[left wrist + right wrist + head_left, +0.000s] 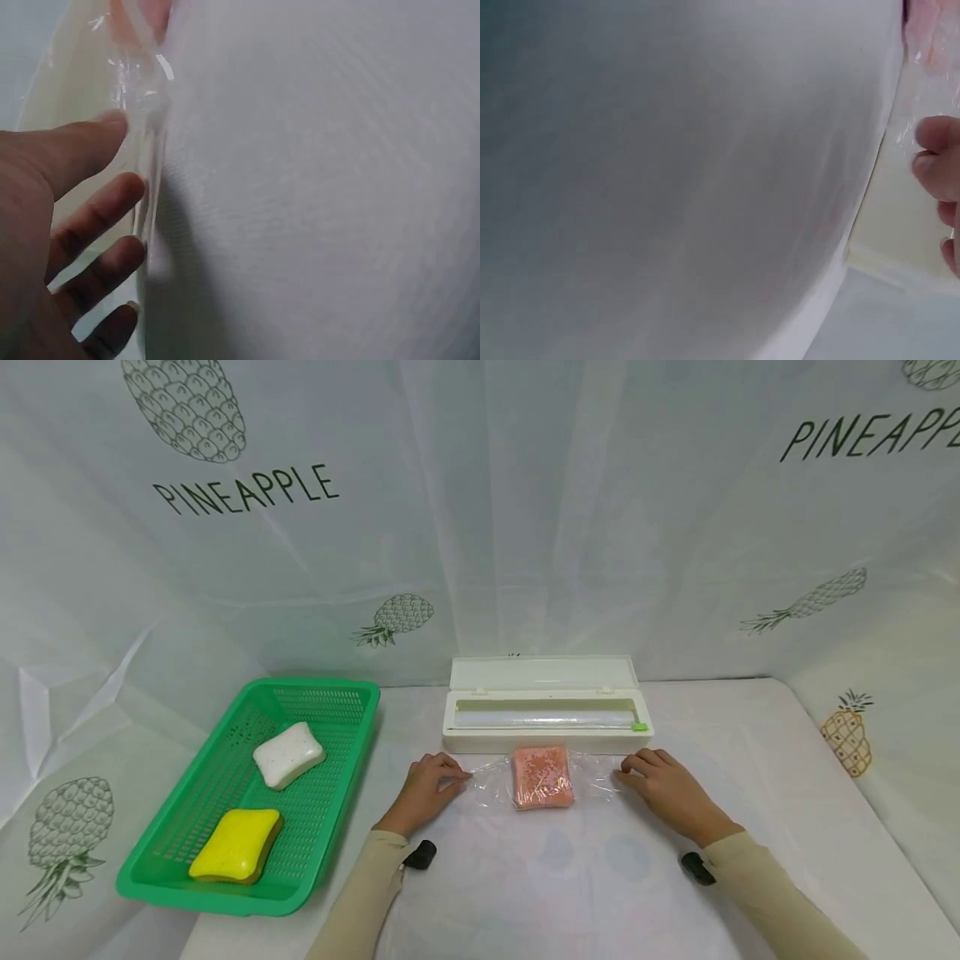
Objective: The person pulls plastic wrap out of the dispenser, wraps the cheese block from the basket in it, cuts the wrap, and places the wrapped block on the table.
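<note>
A pink sponge-like block (543, 778) with speckles lies on the table, wrapped in clear plastic wrap (491, 783) whose loose ends stretch out to both sides. At the left end is my left hand (426, 789); in the left wrist view its thumb (90, 146) and fingers are parted, close beside the wrap. On the other side my right hand (667, 789) pinches the right end of the wrap between thumb and forefinger, seen at the edge of the right wrist view (939, 161). The block shows only partly in both wrist views.
Just behind the block stands a white wrap dispenser (547, 743), lid up, with a film roll (543, 718) inside and a green slider (639, 727). A green basket (348, 785) at left holds a white sponge-like block (289, 755) and a yellow one (237, 845).
</note>
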Available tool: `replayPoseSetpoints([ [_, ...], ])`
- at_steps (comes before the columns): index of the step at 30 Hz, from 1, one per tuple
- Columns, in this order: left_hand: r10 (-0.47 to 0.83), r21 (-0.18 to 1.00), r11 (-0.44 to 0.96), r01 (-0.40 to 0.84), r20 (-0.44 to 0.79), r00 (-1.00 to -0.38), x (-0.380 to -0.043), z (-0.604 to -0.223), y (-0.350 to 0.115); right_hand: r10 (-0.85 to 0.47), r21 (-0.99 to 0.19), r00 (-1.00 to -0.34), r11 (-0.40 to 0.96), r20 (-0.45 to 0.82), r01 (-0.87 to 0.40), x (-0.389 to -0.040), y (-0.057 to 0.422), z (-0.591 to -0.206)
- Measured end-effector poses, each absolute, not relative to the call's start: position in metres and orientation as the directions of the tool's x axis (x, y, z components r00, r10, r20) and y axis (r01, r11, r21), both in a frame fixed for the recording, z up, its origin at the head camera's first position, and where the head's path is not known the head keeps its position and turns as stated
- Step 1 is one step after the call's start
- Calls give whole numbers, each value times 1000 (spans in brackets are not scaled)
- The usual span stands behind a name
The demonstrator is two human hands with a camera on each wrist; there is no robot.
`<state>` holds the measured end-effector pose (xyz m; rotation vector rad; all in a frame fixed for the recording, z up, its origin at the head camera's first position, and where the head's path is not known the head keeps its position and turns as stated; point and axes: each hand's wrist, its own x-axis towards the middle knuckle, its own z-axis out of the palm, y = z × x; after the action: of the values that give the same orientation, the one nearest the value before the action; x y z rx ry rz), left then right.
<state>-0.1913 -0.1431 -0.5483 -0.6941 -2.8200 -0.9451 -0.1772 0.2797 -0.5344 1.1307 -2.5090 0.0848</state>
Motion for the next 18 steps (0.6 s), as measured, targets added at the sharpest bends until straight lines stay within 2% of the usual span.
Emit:
replayPoseSetpoints([
  [5,336,692,628,355,170,-926,-191,-548,-148,-631,20,-657,728,414,-686,-175,290,-535],
  [9,276,726,585,361,241,-931,-187,-539,-145,-557,-43,-665,749,497,-661,-173,288,-529],
  [13,265,648,627,432,345,-901,-178,-522,-127,-525,-84,-662,746,534,-660,-170,269,-518],
  [18,409,459,715,528,338,-847,-168,-510,-85,-567,-88,-666,726,484,-682,-168,233,-514],
])
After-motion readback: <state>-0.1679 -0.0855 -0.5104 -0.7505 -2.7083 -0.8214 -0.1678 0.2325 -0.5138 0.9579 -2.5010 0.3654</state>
